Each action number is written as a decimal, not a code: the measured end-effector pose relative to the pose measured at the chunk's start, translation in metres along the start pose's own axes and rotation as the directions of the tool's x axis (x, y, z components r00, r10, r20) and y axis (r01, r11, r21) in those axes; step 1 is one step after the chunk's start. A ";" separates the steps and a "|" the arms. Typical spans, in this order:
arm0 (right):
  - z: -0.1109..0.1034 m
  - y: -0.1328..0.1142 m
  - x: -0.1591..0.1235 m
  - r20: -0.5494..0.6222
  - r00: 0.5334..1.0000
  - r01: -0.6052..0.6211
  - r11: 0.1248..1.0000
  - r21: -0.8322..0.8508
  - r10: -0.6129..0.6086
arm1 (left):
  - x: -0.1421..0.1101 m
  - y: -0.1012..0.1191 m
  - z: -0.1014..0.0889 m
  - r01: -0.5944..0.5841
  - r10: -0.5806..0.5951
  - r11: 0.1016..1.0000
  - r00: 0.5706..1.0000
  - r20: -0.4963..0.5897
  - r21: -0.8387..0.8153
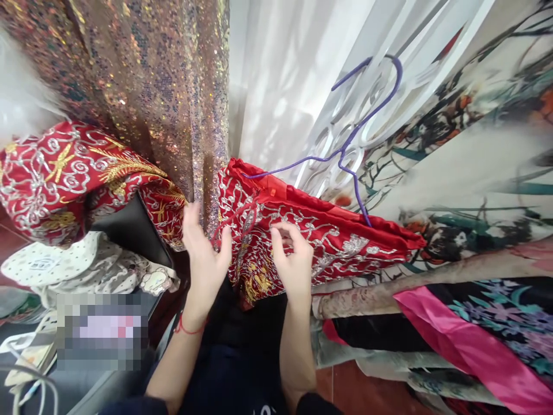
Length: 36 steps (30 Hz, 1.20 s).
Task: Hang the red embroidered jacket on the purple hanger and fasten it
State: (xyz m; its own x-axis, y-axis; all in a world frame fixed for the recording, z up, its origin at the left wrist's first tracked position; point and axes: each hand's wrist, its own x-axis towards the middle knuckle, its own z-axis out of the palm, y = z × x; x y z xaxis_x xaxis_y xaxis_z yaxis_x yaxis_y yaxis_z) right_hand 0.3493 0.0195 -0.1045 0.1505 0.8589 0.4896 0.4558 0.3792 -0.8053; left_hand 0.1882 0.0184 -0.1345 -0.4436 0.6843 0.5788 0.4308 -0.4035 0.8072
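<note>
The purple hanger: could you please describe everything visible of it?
The purple hanger is thin and wire-like, with a smooth, coated look. Its open, curved hook leads down a slim neck to two bent arms, whose ends meet the top edge of the embroidered red garment. It lies at a slant, the hook toward the picture's upper right, in front of a white openwork panel. Neither the left hand nor the right hand touches it.

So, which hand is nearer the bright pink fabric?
Right. The right hand is to the left of the pink fabric; the left hand is farther left.
</note>
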 end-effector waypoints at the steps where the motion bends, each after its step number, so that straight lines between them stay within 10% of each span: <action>1: 0.006 -0.005 0.006 0.029 0.999 0.016 1.000 0.026 -0.017 | 0.006 0.005 0.004 -0.056 0.053 0.998 0.994 0.096 0.020; 9: 0.039 -0.006 0.037 0.176 0.982 0.054 0.997 0.047 -0.062 | 0.046 0.010 0.024 -0.156 0.139 0.988 0.897 0.420 0.006; 26: -0.010 -0.027 0.075 -0.060 0.990 0.109 0.972 -0.207 -0.124 | 0.107 0.009 0.029 -0.303 0.291 0.953 0.933 0.211 0.023; 31: -0.012 -0.027 0.068 0.066 0.992 0.108 0.993 -0.038 -0.105 | 0.100 0.004 0.024 -0.067 0.175 0.956 0.911 0.374 -0.285; 36: -0.019 -0.032 0.065 0.029 0.999 0.044 0.989 -0.140 -0.041 | 0.101 0.002 0.006 0.116 0.130 0.934 0.772 0.623 -0.339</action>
State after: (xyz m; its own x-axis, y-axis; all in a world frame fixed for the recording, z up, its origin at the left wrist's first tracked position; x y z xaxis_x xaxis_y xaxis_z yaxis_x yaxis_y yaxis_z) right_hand 0.3615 0.0564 -0.0408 0.1061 0.8524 0.5120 0.5802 0.3651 -0.7280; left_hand 0.1489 0.0904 -0.0755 0.2029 0.8538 0.4795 0.0841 -0.5030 0.8602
